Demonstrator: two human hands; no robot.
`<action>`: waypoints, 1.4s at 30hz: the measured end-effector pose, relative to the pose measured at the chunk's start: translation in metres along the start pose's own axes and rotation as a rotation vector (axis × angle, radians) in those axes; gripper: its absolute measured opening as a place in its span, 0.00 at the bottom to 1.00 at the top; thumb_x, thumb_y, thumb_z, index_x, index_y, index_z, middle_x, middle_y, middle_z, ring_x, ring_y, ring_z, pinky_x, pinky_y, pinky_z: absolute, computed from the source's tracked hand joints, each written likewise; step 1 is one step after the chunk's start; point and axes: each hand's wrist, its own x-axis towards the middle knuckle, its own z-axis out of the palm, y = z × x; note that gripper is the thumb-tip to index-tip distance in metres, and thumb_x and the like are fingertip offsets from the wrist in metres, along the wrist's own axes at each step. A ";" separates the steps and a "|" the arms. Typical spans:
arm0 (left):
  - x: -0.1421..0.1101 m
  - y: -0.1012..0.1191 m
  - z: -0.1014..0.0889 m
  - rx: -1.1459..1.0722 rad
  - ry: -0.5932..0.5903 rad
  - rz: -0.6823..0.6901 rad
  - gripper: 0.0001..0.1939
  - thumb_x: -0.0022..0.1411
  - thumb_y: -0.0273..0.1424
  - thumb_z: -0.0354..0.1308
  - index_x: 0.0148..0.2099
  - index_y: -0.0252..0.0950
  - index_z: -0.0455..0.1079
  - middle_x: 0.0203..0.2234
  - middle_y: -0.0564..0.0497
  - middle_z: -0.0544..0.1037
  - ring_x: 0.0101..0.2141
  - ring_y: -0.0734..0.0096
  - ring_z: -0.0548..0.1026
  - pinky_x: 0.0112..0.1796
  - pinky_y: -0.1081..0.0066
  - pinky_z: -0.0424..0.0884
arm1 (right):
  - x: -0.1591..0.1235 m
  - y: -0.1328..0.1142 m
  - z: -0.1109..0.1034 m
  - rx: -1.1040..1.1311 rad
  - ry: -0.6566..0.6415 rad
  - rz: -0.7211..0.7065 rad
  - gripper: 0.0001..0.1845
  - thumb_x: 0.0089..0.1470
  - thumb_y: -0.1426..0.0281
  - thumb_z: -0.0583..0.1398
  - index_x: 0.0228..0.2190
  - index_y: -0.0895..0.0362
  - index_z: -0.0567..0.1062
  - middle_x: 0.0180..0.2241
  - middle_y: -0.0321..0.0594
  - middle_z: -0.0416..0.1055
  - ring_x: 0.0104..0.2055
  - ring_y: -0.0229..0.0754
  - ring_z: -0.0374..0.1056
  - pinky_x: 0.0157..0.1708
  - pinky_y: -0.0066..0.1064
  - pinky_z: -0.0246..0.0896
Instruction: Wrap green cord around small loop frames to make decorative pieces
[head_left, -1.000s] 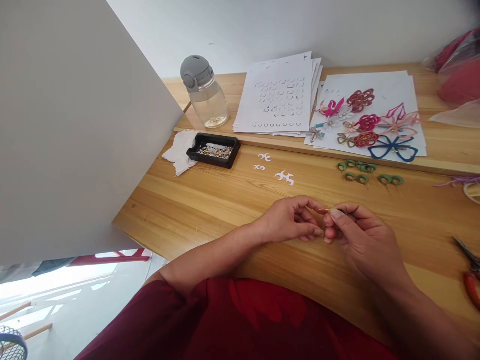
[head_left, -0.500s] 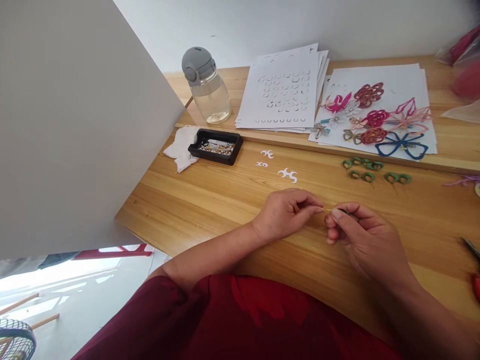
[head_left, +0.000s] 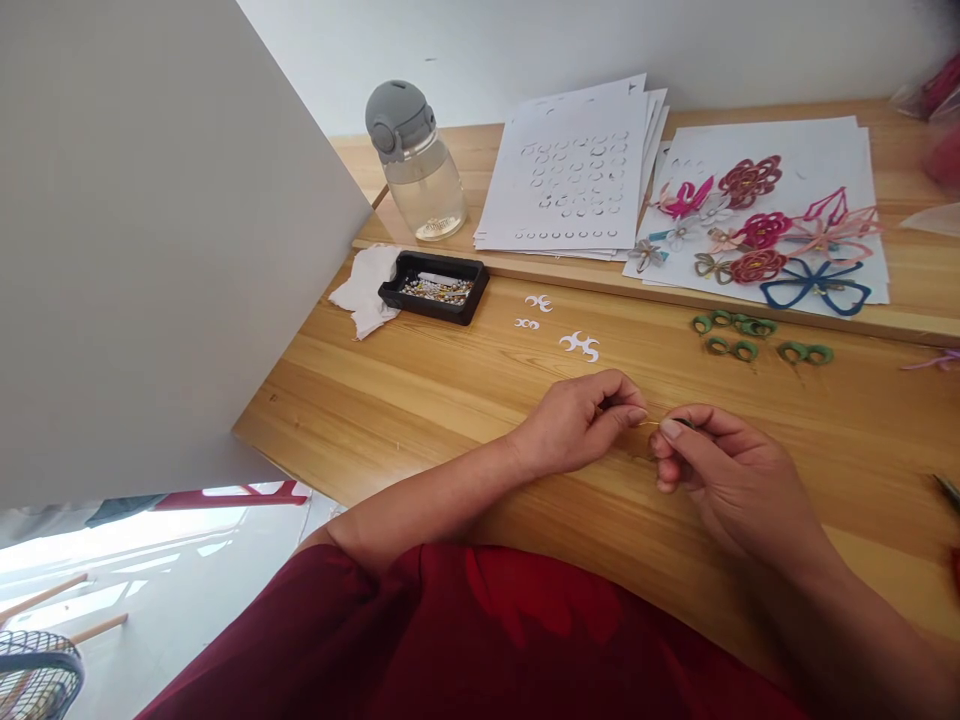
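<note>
Between my hands runs a thin gold wire point(head_left: 651, 422), close above the wooden table. My left hand point(head_left: 581, 425) pinches its left end between thumb and fingertips. My right hand point(head_left: 727, 475) is closed on a small dark green piece point(head_left: 684, 424) from which the wire comes out; most of that piece is hidden by the fingers. Beyond my right hand lie several green looped pieces point(head_left: 731, 348) with thin wire tails. White paper crescents point(head_left: 580, 346) lie beyond my left hand in small groups.
A black tray point(head_left: 469, 310) of beads sits by a white cloth point(head_left: 367, 285). On the raised ledge stand a water bottle point(head_left: 427, 190), stacked printed sheets point(head_left: 570, 110) and paper bearing colourful wire-and-thread flowers point(head_left: 757, 265). A tool tip point(head_left: 946, 490) shows at the right edge.
The view has shifted slightly. Both hands keep nearly the same pose, with the wire still pinched between them; my left fingertips have turned slightly.
</note>
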 end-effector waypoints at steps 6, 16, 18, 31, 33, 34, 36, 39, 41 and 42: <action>0.000 -0.003 0.000 0.081 -0.007 0.086 0.09 0.71 0.35 0.54 0.43 0.35 0.71 0.36 0.48 0.80 0.36 0.71 0.76 0.41 0.71 0.71 | 0.001 -0.002 0.001 0.064 -0.001 0.104 0.25 0.32 0.56 0.80 0.24 0.55 0.77 0.21 0.34 0.73 0.18 0.31 0.65 0.16 0.22 0.63; 0.007 -0.005 -0.013 0.010 -0.098 0.118 0.08 0.71 0.33 0.52 0.39 0.36 0.67 0.35 0.48 0.76 0.38 0.70 0.73 0.44 0.68 0.70 | 0.001 -0.005 0.001 0.054 0.018 0.151 0.28 0.25 0.55 0.82 0.23 0.56 0.77 0.19 0.34 0.73 0.17 0.31 0.64 0.15 0.22 0.63; 0.008 -0.005 -0.012 -0.214 -0.078 -0.021 0.11 0.70 0.38 0.56 0.40 0.35 0.67 0.33 0.49 0.76 0.35 0.72 0.73 0.39 0.70 0.70 | 0.001 -0.005 0.000 0.078 0.032 0.140 0.28 0.24 0.55 0.82 0.24 0.55 0.77 0.20 0.34 0.74 0.17 0.31 0.65 0.15 0.21 0.63; 0.002 -0.009 0.008 -0.394 -0.006 -0.198 0.15 0.62 0.41 0.66 0.37 0.32 0.73 0.25 0.53 0.74 0.26 0.79 0.66 0.30 0.75 0.62 | 0.002 0.005 -0.001 0.021 -0.006 0.021 0.24 0.35 0.54 0.79 0.25 0.56 0.79 0.22 0.36 0.75 0.19 0.33 0.67 0.17 0.23 0.67; 0.001 -0.008 0.012 -0.433 0.006 -0.231 0.16 0.61 0.41 0.66 0.36 0.32 0.71 0.25 0.52 0.75 0.26 0.79 0.67 0.30 0.75 0.63 | 0.002 0.007 -0.002 0.002 -0.007 -0.017 0.23 0.38 0.54 0.79 0.25 0.56 0.79 0.22 0.35 0.75 0.19 0.33 0.68 0.18 0.24 0.68; 0.001 -0.007 0.014 -0.478 0.001 -0.255 0.17 0.60 0.42 0.66 0.36 0.33 0.70 0.26 0.52 0.75 0.26 0.78 0.69 0.30 0.75 0.63 | 0.002 0.008 -0.002 -0.006 -0.008 -0.034 0.22 0.39 0.54 0.78 0.25 0.56 0.79 0.22 0.35 0.75 0.19 0.33 0.68 0.18 0.24 0.68; 0.000 -0.006 0.018 -0.588 -0.009 -0.310 0.18 0.59 0.44 0.67 0.36 0.34 0.69 0.26 0.51 0.77 0.27 0.77 0.71 0.30 0.75 0.64 | 0.003 0.011 -0.002 -0.026 -0.011 -0.068 0.22 0.41 0.54 0.77 0.26 0.55 0.79 0.23 0.35 0.75 0.19 0.33 0.68 0.18 0.25 0.68; -0.001 -0.003 0.023 -0.696 0.014 -0.399 0.19 0.59 0.44 0.68 0.35 0.34 0.68 0.26 0.50 0.78 0.27 0.77 0.73 0.27 0.77 0.63 | 0.004 0.015 -0.002 -0.074 0.006 -0.123 0.19 0.46 0.54 0.76 0.28 0.55 0.79 0.24 0.35 0.76 0.20 0.34 0.69 0.19 0.25 0.69; -0.001 -0.001 0.024 -0.729 0.031 -0.451 0.18 0.60 0.42 0.67 0.35 0.34 0.68 0.27 0.50 0.78 0.27 0.77 0.73 0.26 0.77 0.63 | 0.004 0.016 -0.002 -0.084 0.022 -0.152 0.18 0.47 0.55 0.75 0.29 0.54 0.79 0.24 0.35 0.77 0.20 0.34 0.69 0.20 0.26 0.70; -0.001 0.000 0.024 -0.746 0.045 -0.472 0.17 0.60 0.42 0.67 0.35 0.34 0.68 0.27 0.50 0.78 0.26 0.77 0.73 0.25 0.78 0.63 | 0.004 0.016 -0.002 -0.073 0.028 -0.160 0.18 0.47 0.56 0.75 0.29 0.54 0.79 0.24 0.35 0.77 0.20 0.34 0.69 0.19 0.26 0.70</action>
